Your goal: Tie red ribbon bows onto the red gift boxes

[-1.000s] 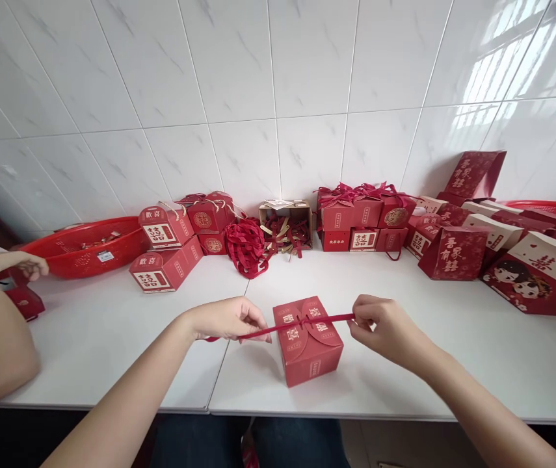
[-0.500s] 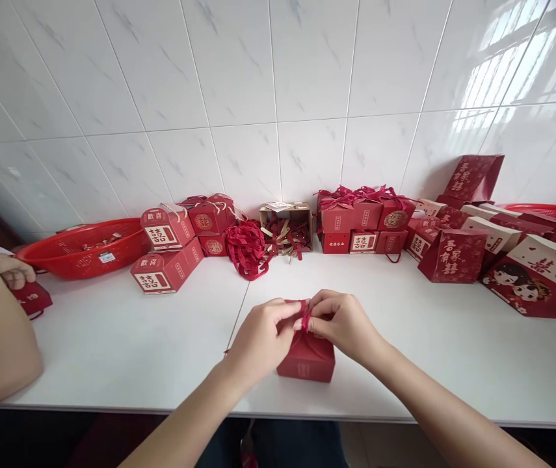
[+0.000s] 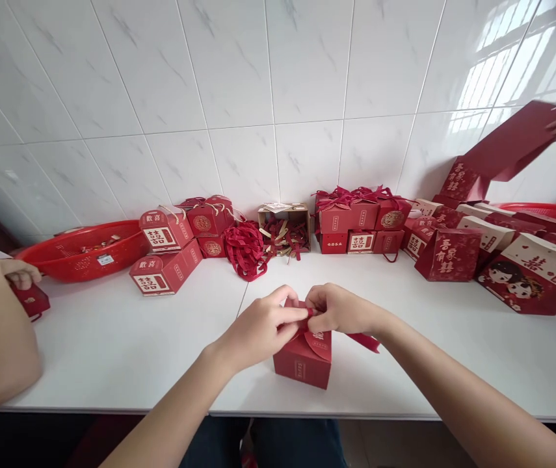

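four hands (image 3: 258, 328), two red baskets (image 3: 75, 265), one ribbon bundle (image 3: 244, 250), one open carton (image 3: 302, 214)

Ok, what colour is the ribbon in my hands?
The ribbon is deep red; see the head view.

well left of the left hand (image 3: 258, 326), a red basket (image 3: 70, 265) stands beside stacked red boxes (image 3: 186, 263). ahead of it, an open carton (image 3: 301, 214) holds ribbon strips (image 3: 285, 235) near the tiled wall (image 3: 229, 65). beyond the right hand (image 3: 343, 310) are ribbon-topped boxes (image 3: 348, 215); farther right, a cartoon-printed box (image 3: 519, 286).
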Action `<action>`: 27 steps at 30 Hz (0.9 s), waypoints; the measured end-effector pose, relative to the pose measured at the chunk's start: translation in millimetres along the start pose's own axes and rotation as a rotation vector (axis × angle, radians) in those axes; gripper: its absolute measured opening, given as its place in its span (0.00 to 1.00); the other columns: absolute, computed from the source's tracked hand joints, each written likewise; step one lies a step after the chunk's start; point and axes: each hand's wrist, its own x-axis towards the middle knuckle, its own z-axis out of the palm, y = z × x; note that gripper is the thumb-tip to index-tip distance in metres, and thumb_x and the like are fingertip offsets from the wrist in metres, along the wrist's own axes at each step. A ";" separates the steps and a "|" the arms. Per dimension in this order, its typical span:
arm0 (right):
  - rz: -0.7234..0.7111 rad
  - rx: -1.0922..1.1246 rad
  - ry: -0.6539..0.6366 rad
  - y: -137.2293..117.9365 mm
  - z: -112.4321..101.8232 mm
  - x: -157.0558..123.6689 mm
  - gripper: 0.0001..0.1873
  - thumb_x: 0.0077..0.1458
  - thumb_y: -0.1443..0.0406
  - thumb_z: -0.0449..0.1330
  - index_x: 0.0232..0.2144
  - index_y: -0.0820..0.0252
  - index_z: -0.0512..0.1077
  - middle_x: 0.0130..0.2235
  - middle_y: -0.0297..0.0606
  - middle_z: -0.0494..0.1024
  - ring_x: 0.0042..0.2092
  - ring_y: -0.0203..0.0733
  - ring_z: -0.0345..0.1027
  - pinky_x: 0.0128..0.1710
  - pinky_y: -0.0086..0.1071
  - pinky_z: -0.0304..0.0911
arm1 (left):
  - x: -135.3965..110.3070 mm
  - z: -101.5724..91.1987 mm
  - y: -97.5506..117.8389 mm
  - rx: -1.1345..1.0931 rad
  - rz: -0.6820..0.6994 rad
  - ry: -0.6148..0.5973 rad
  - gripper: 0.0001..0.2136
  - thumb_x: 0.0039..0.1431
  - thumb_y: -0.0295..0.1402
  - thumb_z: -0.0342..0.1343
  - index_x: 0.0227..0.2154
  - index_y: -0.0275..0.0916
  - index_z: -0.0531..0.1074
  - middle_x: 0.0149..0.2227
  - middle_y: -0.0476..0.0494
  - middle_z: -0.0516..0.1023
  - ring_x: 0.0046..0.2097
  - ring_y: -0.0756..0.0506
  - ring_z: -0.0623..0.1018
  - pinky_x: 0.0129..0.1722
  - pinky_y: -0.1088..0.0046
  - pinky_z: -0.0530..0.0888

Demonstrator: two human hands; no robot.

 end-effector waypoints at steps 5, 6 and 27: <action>0.017 -0.122 -0.002 -3.3 -6.0 -1.6 0.05 0.39 0.67 0.58 0.18 0.60 0.64 0.28 0.30 0.65 0.21 0.28 0.51 0.18 0.27 0.47 | 0.9 -0.1 -11.3 -0.148 -0.088 0.136 0.10 0.58 0.27 0.53 0.29 0.40 0.79 0.35 0.48 0.68 0.22 0.56 0.64 0.24 0.78 0.64; 0.003 -0.162 0.044 -1.0 -7.6 -4.0 0.06 0.38 0.68 0.59 0.17 0.60 0.63 0.30 0.31 0.66 0.23 0.29 0.54 0.19 0.27 0.50 | -3.0 0.0 -13.7 -0.160 -0.137 0.177 0.09 0.58 0.29 0.54 0.30 0.40 0.79 0.35 0.47 0.68 0.22 0.56 0.64 0.23 0.77 0.64; -0.032 -0.241 0.269 34.0 0.0 -26.0 0.09 0.43 0.69 0.60 0.18 0.57 0.63 0.51 0.41 0.71 0.53 0.50 0.63 0.53 0.44 0.57 | -20.3 -4.5 -47.0 0.290 -0.257 0.078 0.14 0.63 0.39 0.47 0.27 0.43 0.74 0.54 0.42 0.69 0.59 0.32 0.59 0.51 0.43 0.57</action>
